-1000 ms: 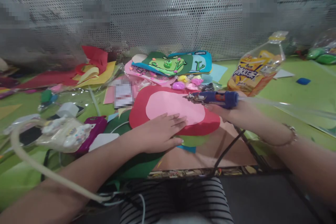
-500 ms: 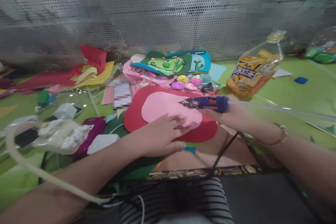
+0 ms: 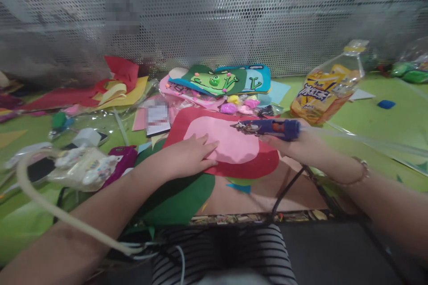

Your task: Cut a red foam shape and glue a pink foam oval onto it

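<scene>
A blue hot glue gun (image 3: 276,128) with a clear glue stick (image 3: 361,139) sticking out behind it is held in my right hand (image 3: 304,144). Its nozzle hovers over or touches the right part of a pink paper cutout (image 3: 230,138); I cannot tell which. That pink piece lies on a larger red paper cutout (image 3: 264,164). Flat on the left side of both papers rests my left hand (image 3: 189,156), fingers spread. A dark green paper (image 3: 180,202) shows below my left hand, partly hidden by my forearm.
Decorated paper cutouts (image 3: 217,81) and wrapped clay pieces (image 3: 229,107) lie behind the red paper. A tilted iced-tea bottle (image 3: 321,91) stands at right. Left are a purple case (image 3: 125,160), a white hose (image 3: 50,209) and red paper (image 3: 63,98). A black cord (image 3: 286,189) hangs over the front edge.
My left hand has slid left and slightly up across the papers, uncovering more pink, red and dark green paper. The glue gun has shifted slightly right in my right hand.
</scene>
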Motion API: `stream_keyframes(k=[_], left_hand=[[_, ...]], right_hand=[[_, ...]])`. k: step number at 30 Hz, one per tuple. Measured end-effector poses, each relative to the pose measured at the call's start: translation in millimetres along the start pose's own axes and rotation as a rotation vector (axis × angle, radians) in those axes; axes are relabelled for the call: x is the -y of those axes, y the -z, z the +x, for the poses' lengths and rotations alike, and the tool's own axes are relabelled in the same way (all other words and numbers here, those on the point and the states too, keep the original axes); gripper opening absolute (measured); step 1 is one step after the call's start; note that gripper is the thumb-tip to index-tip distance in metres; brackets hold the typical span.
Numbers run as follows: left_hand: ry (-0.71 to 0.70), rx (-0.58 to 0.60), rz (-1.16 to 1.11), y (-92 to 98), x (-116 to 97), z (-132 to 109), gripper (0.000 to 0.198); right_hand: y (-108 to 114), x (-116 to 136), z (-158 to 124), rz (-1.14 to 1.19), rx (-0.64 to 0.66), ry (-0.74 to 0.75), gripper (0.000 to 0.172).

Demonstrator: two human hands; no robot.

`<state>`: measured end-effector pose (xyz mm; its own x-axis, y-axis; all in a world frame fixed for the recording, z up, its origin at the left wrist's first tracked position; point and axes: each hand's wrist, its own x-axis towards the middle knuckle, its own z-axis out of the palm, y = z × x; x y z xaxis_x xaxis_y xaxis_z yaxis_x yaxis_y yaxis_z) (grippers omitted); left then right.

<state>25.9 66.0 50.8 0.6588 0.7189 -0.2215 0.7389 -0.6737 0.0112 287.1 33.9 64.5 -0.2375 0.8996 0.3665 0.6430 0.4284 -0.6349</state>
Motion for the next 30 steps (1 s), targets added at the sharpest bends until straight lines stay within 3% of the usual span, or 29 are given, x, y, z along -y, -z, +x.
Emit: stream_keyframes(k=[15,21,25,30], left_hand=[[-0.145,-0.011,-0.037,14.8,10.7,-4.2,0.037],[-0.126,0.014,-0.027,12.8,9.2,-3.3,0.041],[-0.058,-0.084,0.008,15.0,5.1,-0.2,0.037],[0.183,-0.221,0.237,16.2,8.8,1.3,0.03]], right_hand=[[0.8,2.2,1.9,-0.028,0.073,-0.05,0.03],[0.7,5.3,1.9,-0.022,0.072,-0.02,0.032],[1.5,8.9,1.4,-0.023,0.077,-0.028,0.033],[3.0,8.7,0.9,-0.076,0.078,-0.038,0.033]])
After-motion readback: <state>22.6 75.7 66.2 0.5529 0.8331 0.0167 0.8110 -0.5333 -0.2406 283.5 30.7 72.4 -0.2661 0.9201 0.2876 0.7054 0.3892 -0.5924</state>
